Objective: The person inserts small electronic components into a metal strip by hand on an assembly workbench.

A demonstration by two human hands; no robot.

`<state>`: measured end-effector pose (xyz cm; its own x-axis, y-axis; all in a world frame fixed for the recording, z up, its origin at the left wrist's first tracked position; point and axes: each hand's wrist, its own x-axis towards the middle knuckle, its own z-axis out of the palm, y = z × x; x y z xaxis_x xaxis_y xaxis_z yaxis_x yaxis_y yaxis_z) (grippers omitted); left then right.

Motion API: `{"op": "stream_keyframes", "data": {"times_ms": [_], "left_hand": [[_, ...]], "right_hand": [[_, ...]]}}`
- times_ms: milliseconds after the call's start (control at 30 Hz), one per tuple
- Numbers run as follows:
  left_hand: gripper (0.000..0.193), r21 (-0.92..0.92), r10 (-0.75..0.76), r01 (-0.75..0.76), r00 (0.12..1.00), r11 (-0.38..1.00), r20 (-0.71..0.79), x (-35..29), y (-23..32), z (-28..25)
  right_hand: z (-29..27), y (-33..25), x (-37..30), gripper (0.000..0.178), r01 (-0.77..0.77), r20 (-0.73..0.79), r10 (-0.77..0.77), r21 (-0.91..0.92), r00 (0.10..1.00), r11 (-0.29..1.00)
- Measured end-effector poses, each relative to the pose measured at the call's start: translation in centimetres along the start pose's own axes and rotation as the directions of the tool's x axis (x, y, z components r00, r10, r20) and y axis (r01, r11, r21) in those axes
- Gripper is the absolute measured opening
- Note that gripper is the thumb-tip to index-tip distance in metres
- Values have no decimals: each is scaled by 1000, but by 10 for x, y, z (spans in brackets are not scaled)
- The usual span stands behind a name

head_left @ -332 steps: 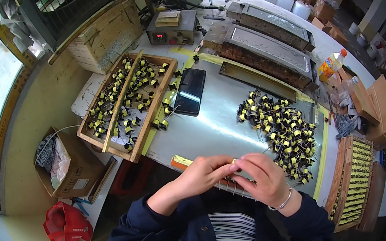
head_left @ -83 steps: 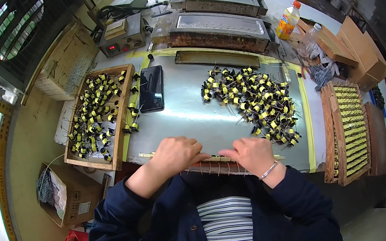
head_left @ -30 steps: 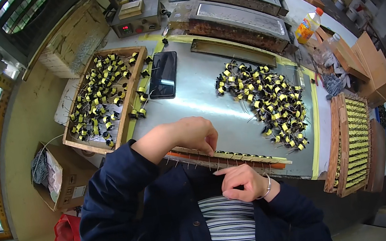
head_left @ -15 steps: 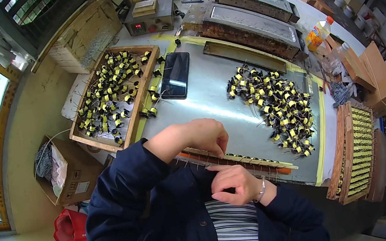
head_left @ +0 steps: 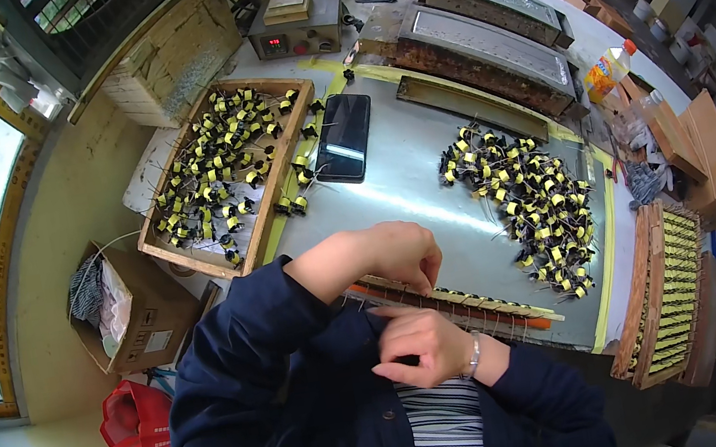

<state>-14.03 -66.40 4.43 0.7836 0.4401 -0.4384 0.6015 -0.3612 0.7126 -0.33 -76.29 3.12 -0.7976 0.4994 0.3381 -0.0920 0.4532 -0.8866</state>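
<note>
In front of my body lies a long narrow strip (head_left: 497,302) holding a row of small yellow-and-black wire-wound coils, with thin wire leads sticking out along its near, orange edge. My left hand (head_left: 401,254) arches over it from above, fingers bent down and closed at the row; what they pinch is hidden. On the near side, my right hand (head_left: 422,343) is curled, its fingertips close to the leads at the strip's left part. Anything between those fingers is too small to make out. A loose pile of similar coils (head_left: 527,207) lies on the metal sheet (head_left: 413,192) beyond.
A wooden tray (head_left: 277,180) of coils sits at left, beside a black phone (head_left: 345,137). Wooden frames (head_left: 642,297) with filled rows stand at right. Metal troughs (head_left: 481,57) and a control box (head_left: 298,29) are at the back. A cardboard box (head_left: 145,315) stands lower left.
The whole view has shifted slightly, moving the scene to the right. My right hand has slid a little left along the strip; my left hand stays over the row.
</note>
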Motion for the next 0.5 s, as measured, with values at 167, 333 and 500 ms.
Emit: {"op": "stream_keyframes", "data": {"times_ms": [167, 333, 500], "left_hand": [[17, 1, -54, 54, 998, 999, 21, -2, 8, -6], [18, 7, -47, 46, 999, 999, 15, -8, 3, -6], [18, -10, -45, 45, 999, 999, 10, -12, 2, -4]], "right_hand": [[17, 22, 8, 24, 64, 82, -54, -114, 995, 991], [24, 23, 14, 23, 23, 113, -4, -171, 994, 985], [24, 12, 28, 16, 125, 21, -124, -166, 992, 978]]}}
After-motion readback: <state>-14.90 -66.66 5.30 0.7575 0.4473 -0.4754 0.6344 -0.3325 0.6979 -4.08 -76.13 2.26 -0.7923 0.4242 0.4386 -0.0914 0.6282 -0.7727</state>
